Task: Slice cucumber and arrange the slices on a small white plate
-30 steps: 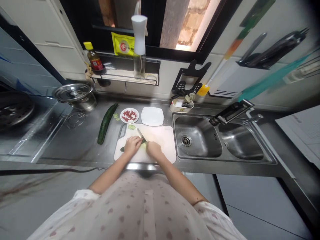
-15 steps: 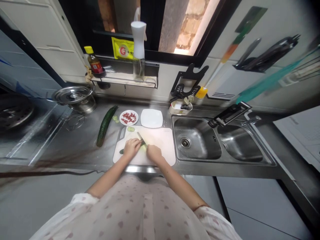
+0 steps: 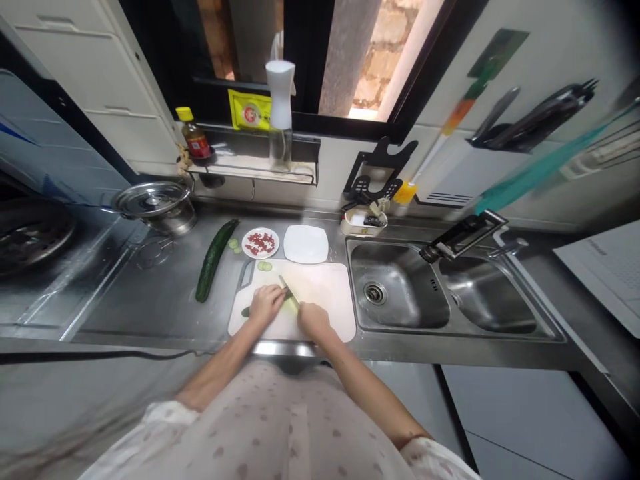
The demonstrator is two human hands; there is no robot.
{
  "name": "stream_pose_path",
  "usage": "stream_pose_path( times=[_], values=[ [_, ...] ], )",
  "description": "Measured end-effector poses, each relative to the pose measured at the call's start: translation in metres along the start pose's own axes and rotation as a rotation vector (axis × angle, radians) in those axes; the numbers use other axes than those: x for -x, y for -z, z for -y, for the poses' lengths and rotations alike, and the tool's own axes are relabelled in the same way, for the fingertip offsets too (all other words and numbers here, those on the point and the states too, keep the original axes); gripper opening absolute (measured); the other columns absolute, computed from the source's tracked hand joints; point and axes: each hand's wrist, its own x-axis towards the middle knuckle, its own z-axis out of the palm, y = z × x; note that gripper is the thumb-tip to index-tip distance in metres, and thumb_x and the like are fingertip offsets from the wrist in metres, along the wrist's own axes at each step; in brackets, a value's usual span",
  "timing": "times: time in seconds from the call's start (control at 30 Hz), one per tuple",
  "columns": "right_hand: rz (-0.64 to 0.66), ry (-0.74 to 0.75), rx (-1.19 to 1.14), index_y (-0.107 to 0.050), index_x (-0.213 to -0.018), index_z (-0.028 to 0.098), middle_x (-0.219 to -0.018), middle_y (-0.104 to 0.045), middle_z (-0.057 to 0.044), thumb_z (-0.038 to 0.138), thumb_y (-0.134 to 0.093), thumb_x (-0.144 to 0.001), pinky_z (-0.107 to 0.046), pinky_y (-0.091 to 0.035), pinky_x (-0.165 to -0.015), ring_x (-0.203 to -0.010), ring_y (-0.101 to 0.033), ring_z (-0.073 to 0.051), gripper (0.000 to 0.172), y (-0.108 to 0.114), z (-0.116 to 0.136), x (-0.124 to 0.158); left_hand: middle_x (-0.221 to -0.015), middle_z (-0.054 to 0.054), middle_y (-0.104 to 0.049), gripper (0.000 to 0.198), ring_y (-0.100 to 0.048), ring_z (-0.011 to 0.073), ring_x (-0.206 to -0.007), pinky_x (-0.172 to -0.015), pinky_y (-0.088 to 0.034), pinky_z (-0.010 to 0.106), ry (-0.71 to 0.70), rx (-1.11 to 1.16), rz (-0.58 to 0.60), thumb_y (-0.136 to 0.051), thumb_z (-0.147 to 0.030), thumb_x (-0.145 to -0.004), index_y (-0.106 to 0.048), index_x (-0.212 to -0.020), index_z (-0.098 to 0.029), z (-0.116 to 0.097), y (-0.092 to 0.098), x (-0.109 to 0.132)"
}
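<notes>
Steel kitchen tabletop w/ sink at right. White cutting board is set near the front edge. Cucumber piece is pinned on it by left hand, fingers curled down on it. Knife is gripped by right hand, fingers clamped on handle, blade at the cucumber. Whole cucumber is laid left of board.

Daylight is coming through a dark-framed window; steel countertop is running into a double sink, white cabinets sitting left.
</notes>
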Motion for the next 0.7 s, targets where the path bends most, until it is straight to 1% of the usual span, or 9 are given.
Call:
stream_pose_path(
  times=[0.23,0.5,0.7],
  values=[
    [0.013,-0.006,-0.035,-0.064,-0.109,0.014,-0.102,-0.070,-0.015,0.012,-0.036,-0.090,-0.029,-0.047,-0.078,-0.100,-0.066,-0.022,0.033,0.009,0.008,-0.009,-0.096,0.005,-0.066,0.022,-0.055,0.0190,-0.090,-0.081,-0.039,0.033,-0.004,0.011,-0.007,-0.049,-0.031,-0.093,-0.069,-0.100,-0.025,0.001,-0.001,0.000],
    [0.003,0.002,-0.015,-0.064,-0.108,0.013,-0.102,-0.070,-0.015,0.014,-0.035,-0.091,-0.030,-0.047,-0.077,-0.097,-0.066,-0.023,0.033,0.004,0.001,-0.001,-0.094,0.004,-0.067,0.022,-0.055,0.0185,-0.090,-0.081,-0.039,0.033,0.006,0.017,-0.014,-0.049,-0.033,-0.093,-0.069,-0.099,-0.024,-0.001,0.000,0.000],
    [0.014,0.000,-0.014,-0.064,-0.108,0.013,-0.102,-0.070,-0.015,0.015,-0.036,-0.092,-0.029,-0.047,-0.077,-0.098,-0.066,-0.023,0.032,0.008,0.001,-0.001,-0.092,0.005,-0.066,0.024,-0.056,0.0186,-0.088,-0.079,-0.039,0.032,0.009,0.005,-0.010,-0.048,-0.034,-0.094,-0.069,-0.097,-0.024,-0.005,0.004,0.000]
  ],
)
